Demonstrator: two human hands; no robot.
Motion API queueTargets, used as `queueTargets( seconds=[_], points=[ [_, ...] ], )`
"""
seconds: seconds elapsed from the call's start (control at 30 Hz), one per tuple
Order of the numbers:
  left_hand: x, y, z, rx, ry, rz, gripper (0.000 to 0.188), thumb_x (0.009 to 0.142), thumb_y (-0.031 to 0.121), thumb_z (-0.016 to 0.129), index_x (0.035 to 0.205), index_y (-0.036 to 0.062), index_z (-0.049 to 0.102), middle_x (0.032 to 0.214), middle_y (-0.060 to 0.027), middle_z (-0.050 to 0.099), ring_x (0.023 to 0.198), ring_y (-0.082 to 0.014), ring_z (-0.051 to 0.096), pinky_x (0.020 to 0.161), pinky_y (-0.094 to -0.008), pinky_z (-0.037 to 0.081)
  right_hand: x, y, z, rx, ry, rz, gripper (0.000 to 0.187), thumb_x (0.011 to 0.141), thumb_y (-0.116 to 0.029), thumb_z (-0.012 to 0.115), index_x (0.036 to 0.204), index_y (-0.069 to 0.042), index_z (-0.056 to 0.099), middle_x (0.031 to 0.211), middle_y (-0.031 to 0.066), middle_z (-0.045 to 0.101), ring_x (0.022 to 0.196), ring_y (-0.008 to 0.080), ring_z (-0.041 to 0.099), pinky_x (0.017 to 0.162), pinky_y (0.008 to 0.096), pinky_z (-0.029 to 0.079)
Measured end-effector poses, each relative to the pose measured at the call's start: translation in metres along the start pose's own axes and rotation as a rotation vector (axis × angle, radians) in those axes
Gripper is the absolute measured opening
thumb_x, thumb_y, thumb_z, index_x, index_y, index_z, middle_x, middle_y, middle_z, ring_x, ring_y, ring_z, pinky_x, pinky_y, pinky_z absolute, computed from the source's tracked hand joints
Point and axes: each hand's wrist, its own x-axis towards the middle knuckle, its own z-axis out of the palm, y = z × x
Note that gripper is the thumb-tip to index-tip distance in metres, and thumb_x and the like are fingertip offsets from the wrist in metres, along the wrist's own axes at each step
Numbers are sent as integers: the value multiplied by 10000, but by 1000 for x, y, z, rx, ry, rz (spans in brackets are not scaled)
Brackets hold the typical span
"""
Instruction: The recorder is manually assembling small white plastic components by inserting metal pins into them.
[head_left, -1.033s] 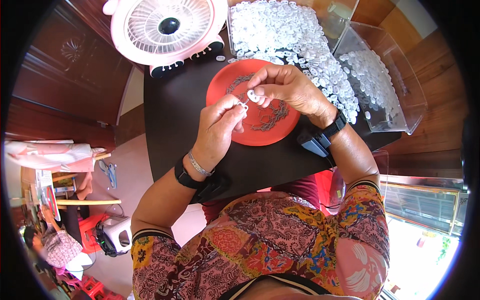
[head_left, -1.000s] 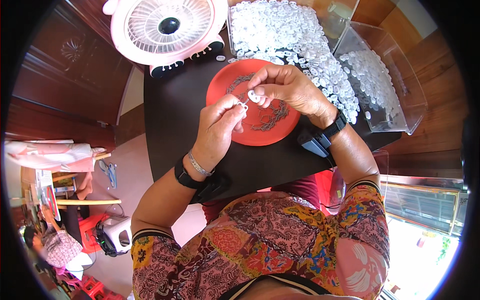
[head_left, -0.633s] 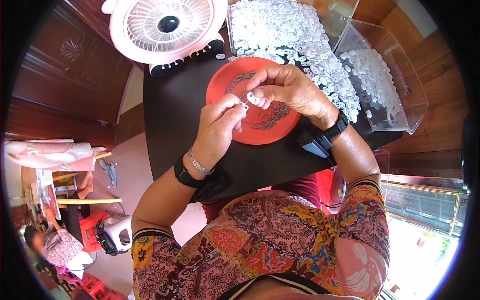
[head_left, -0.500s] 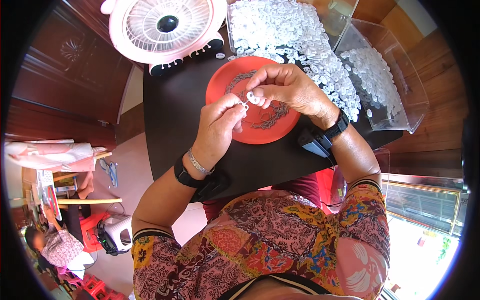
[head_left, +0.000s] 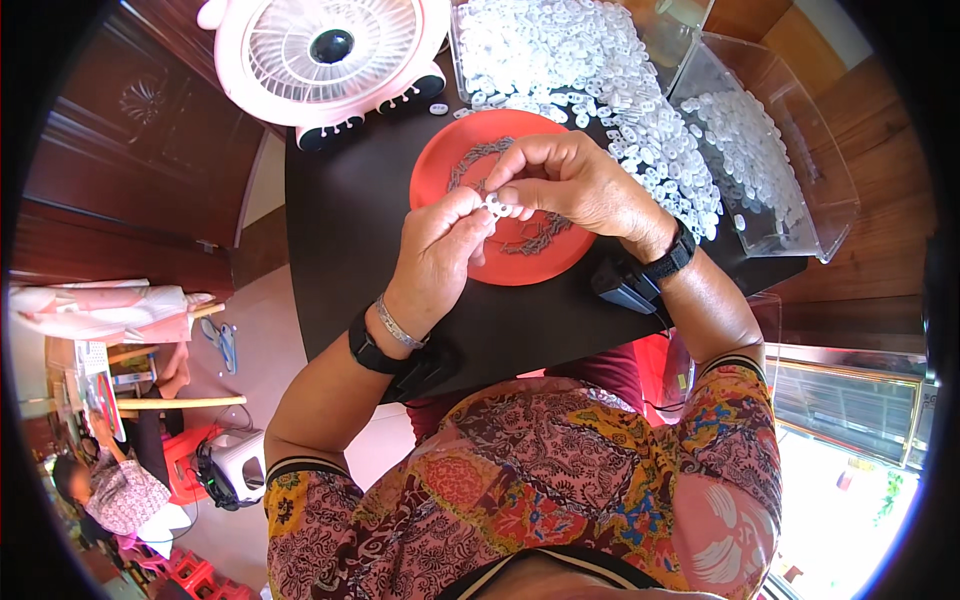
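Over red plate point(head_left: 510, 272) — L hand point(head_left: 437, 240) & R hand point(head_left: 588, 190) angled in, grips pinching wht pcs point(head_left: 497, 207).

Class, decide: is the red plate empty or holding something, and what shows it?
Holding something: small grey pieces lie on the red plate.

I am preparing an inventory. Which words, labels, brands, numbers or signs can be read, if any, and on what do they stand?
None can be read.
Small white oval pieces: no readable text.
Round red plate: no text visible.
Round pink fan: no text visible.
Background: too small to read.
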Motion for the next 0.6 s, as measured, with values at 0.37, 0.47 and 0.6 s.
queueTargets(
  seconds=[0.37, 0.47, 0.6],
  points=[
    [1, 1, 3, -45, 52, 18, 237, 929, 193, 479, 823, -5, 557, 636, -18, 500, 576, -103, 496, 567, -227, 410, 1, 8, 10, -29, 109, -88, 122, 865, -76, 650, 960, 0, 652, 847, 18, 644, 772, 71, 573, 703, 225, 474],
    [1, 2, 2, -67, 63, -6, 242, 928, 201, 478, 828, -3, 560, 642, -21, 510, 585, -110, 515, 574, -231, 414, 2, 10, 11, -53, 114, -138, 121, 866, -82, 652, 953, 1, 655, 860, 21, 653, 793, 78, 586, 725, 232, 478],
    [-1, 2, 0, -90, 72, 6, 240, 929, 201, 463, 855, -5, 563, 658, -25, 523, 601, -115, 529, 587, -238, 424, 1, 6, 19, -152, 144, -216, 145, 850, -83, 669, 962, 8, 650, 875, 38, 666, 822, 84, 605, 742, 246, 490]
  ],
)
